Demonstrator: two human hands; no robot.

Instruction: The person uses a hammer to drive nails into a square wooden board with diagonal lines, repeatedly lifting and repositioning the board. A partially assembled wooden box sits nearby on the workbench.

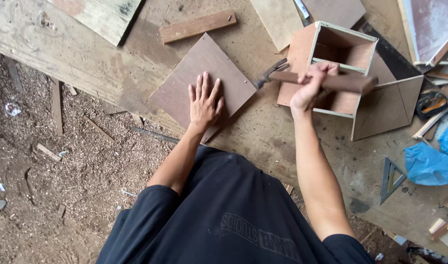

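Workbench (pixel 263 142): dusty plywood sheet under everything.
Open box (pixel 346 68): wooden, just beyond the right hand's knuckles.
Square panel (pixel 185 88): brown, flat under the left hand (pixel 204 105); fingers (pixel 200 88) spread, pressing down.
Hammer (pixel 321 80): right hand (pixel 309 88) clamped round the handle, claw head toward the panel.
Step (judged): panel steadied, hammer raised.
Next move (judged): calls for careful aim, clear of the spread fingers.

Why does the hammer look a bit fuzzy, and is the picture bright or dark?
In the head view, the hammer and the right hand holding it are slightly smeared by motion blur, while the left hand flat on the square brown board looks sharp. Light is soft and even daylight, with faint shadows and no glare. The workbench edges bend a little from the wide lens.
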